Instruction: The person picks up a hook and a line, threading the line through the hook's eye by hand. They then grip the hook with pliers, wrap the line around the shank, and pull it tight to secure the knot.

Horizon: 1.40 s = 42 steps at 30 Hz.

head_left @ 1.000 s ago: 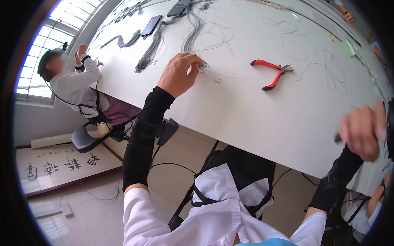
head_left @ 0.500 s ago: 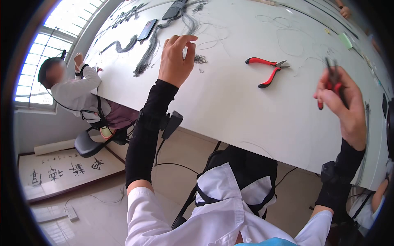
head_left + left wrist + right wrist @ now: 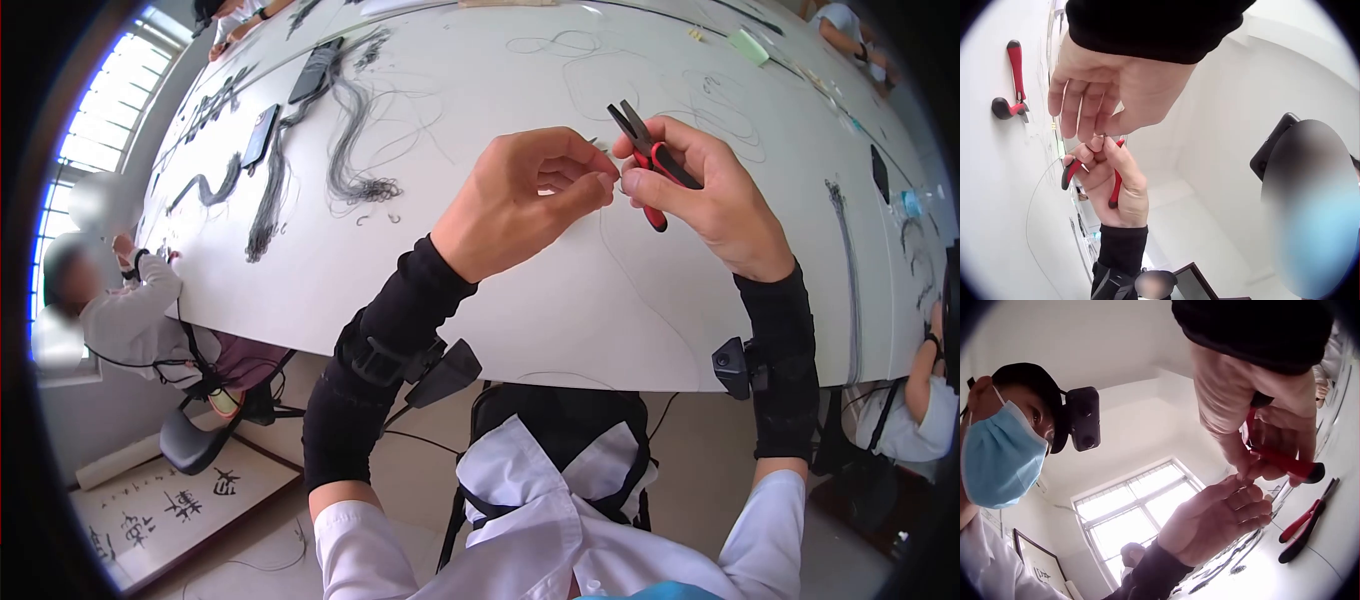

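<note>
Pliers with red-and-black handles (image 3: pixel 655 212) are held in my right hand (image 3: pixel 715 190), their dark jaws pointing up and away from the palm. My left hand (image 3: pixel 530 195) meets the right at the fingertips, its thumb and forefinger pinching the end of a thin fishing line (image 3: pixel 625 262). From there the line trails down onto the white table. A tiny dark bit shows at the pinch in the left wrist view; I cannot tell its shape. A second pair of red-handled pliers (image 3: pixel 1016 72) lies on the table, mostly hidden behind my hands in the head view.
Bundles of grey line with hooks (image 3: pixel 372 190) lie at the left of the white table (image 3: pixel 480 330), near two phones (image 3: pixel 260 135). Loose coils of line (image 3: pixel 715 100) spread at the back. A long grey strand (image 3: pixel 845 270) lies at right. Other people (image 3: pixel 130 300) sit around the table.
My right hand has come in from the right with the pliers. The left hand has left the hook bundle and moved right, so both hands now meet. The head view has shifted.
</note>
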Available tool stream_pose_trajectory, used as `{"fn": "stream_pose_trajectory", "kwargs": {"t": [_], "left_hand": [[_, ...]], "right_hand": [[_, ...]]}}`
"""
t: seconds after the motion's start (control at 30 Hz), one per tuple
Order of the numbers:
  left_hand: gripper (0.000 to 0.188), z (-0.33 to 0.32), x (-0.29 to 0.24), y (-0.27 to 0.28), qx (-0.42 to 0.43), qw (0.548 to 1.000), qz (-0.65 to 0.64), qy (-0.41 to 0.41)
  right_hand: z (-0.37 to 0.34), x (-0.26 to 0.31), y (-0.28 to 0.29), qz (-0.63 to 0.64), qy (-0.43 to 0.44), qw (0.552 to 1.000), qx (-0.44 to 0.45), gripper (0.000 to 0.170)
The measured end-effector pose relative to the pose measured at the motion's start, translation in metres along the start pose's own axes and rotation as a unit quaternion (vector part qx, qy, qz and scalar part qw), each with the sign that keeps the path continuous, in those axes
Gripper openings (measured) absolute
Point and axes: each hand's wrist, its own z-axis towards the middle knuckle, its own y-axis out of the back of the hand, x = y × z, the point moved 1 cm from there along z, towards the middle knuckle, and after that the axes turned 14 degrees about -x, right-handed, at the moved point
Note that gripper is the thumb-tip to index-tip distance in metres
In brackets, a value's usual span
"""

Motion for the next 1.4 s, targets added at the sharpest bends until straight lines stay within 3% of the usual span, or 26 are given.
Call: {"fn": "stream_pose_trajectory", "kwargs": {"t": [0.23, 0.43, 0.63, 0.83, 1.03, 1.23, 1.4], "left_hand": [[0.02, 0.012, 0.015, -0.012, 0.001, 0.998, -0.048, 0.046], [0.018, 0.013, 0.035, -0.017, -0.016, 0.994, -0.094, 0.044], [0.015, 0.01, 0.038, -0.014, -0.024, 0.998, 0.024, -0.059], [0.012, 0.007, 0.036, -0.014, -0.021, 0.995, 0.066, -0.073], [0.014, 0.006, 0.04, -0.014, -0.017, 0.995, -0.086, 0.051], [0.021, 0.009, 0.044, -0.013, 0.018, 0.977, -0.197, 0.077], [0.023, 0.011, 0.044, -0.01, 0.026, 0.974, -0.205, 0.097]], "right_hand": [[0.002, -0.023, -0.002, 0.118, -0.042, 0.992, -0.035, 0.023], [-0.001, -0.03, -0.004, 0.072, -0.04, 0.995, -0.06, 0.024], [-0.002, -0.034, -0.01, 0.064, -0.069, 0.994, -0.057, 0.023], [-0.002, -0.034, -0.013, 0.041, -0.071, 0.995, -0.058, 0.024], [-0.004, -0.033, -0.017, 0.067, -0.051, 0.993, -0.086, 0.025], [-0.004, -0.03, -0.011, 0.083, -0.058, 0.989, -0.105, 0.025], [-0.004, -0.032, -0.009, 0.103, -0.065, 0.988, -0.099, 0.025]]}}
